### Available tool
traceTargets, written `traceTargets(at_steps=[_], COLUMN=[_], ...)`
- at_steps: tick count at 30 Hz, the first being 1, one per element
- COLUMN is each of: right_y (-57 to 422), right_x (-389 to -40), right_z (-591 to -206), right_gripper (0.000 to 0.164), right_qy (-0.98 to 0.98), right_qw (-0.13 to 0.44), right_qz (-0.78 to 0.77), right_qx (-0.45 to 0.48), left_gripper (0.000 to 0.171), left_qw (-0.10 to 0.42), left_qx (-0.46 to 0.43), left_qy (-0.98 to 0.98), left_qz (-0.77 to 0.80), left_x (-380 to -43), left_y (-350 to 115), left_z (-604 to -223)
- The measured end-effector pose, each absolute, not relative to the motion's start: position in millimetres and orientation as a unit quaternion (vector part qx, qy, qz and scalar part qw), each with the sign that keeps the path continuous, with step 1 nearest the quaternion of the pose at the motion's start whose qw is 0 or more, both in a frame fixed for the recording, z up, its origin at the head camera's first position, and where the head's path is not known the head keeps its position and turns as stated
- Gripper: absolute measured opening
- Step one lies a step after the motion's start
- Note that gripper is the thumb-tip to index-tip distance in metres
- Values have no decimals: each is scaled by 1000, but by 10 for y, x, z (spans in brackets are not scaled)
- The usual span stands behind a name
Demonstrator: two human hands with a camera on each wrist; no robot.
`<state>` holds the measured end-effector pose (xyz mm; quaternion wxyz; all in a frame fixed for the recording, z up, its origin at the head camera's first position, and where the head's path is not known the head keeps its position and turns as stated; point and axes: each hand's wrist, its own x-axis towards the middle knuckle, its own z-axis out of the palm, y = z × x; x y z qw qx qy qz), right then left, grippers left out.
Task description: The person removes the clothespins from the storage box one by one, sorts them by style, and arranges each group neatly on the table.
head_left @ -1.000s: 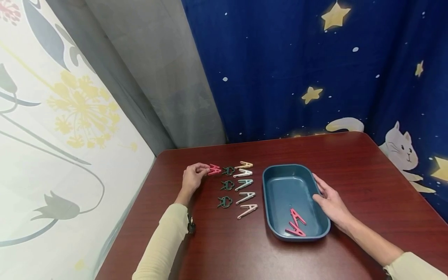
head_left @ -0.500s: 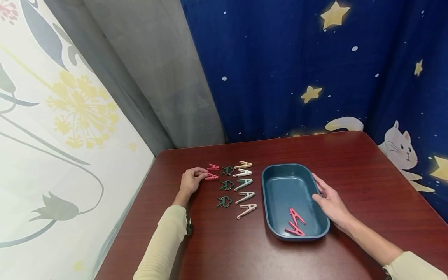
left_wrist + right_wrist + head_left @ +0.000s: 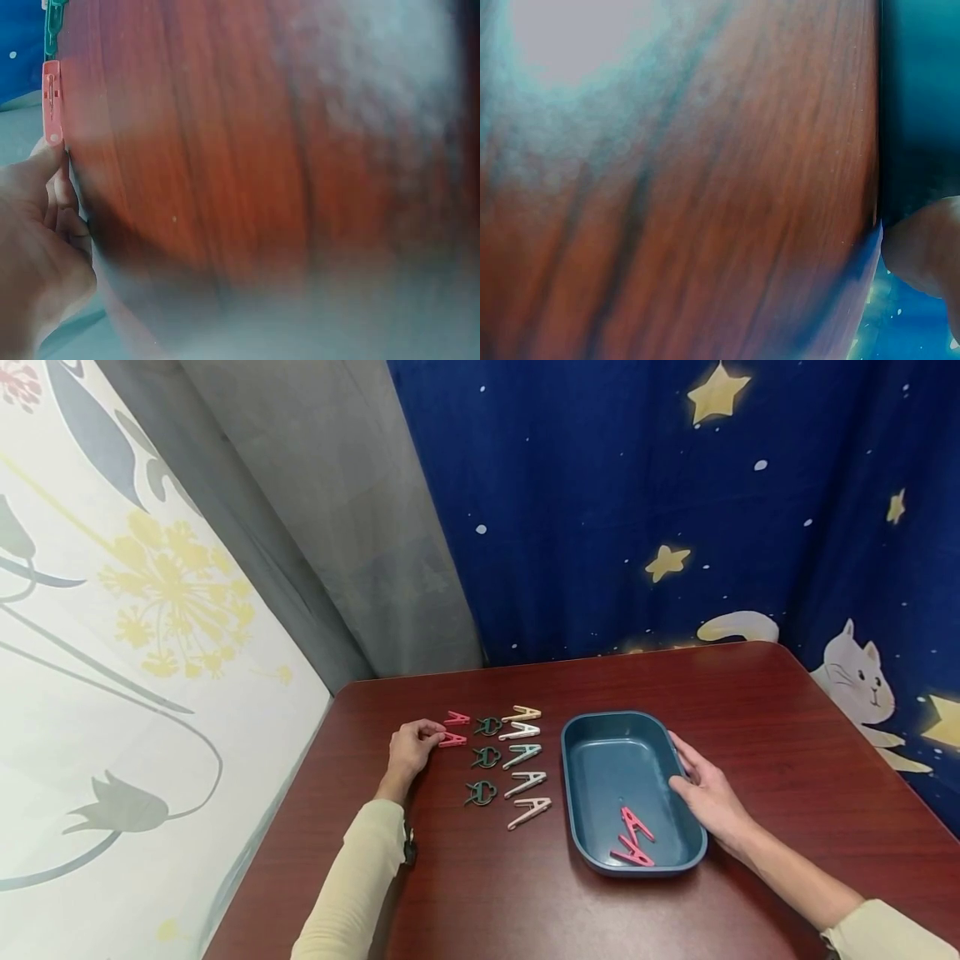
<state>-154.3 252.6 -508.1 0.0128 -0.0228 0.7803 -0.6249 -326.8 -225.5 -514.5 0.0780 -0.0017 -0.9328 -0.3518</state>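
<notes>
My left hand point(image 3: 411, 750) pinches the end of a red clothespin point(image 3: 453, 740) on the table's left side; in the left wrist view the thumb meets the tip of this clothespin point(image 3: 52, 105). Just behind it lies a second red clothespin point(image 3: 457, 718). My right hand point(image 3: 708, 789) grips the right rim of a blue rectangular tray point(image 3: 570, 793), thumb over the edge. Inside the tray, near its front, lie two red clothespins point(image 3: 636, 852). The right wrist view catches only part of the right hand point(image 3: 930, 247) against the tray's dark side.
Beside the left hand runs a column of green round clips point(image 3: 486, 757). Right of them is a column of several pale clothespins point(image 3: 525, 783), in yellow, white and light green tones. A brown table point(image 3: 480, 893) carries everything; curtains hang behind it.
My left hand has drawn one red clothespin toward the front, apart from the other red one it lay against. The right hand and tray have stayed put.
</notes>
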Motion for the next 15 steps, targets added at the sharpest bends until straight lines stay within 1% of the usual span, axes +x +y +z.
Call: traceTargets(at_steps=[15], right_y=[2532], right_x=[-1546], right_z=[-5087], right_gripper=[74], right_qy=[776], right_qw=[14], right_qz=[-630], right_qx=[-25], left_gripper=[8], left_qw=[72], left_qx=[12], left_qy=[-939], left_qz=[-337], left_x=[-3280], left_y=[-2249], left_z=[-5144])
